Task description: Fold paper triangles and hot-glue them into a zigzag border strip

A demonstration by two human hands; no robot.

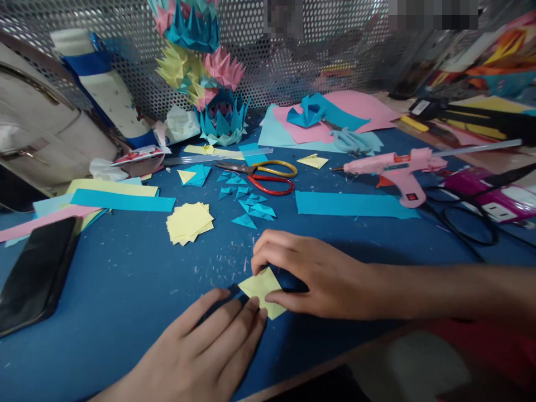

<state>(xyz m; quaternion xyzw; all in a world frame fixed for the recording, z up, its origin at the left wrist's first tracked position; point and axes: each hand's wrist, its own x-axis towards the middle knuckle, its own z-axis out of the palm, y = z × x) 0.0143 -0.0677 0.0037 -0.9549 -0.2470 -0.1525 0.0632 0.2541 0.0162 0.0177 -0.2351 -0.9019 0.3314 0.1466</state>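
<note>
And here on the near worktop, 2 hands meet at 1 yellow paper square, the left hand flat with fingertips on its near edge, the right hand curved narrowly over it, thumb pressing its right side.

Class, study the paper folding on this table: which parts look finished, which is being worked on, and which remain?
Apparently done: the small blue folded triangles, lying in a loose group.
In hand: a yellow paper, with the left hand and right hand on it.
Probably left: the stacked yellow squares and long blue strip, both lying flat.
</note>
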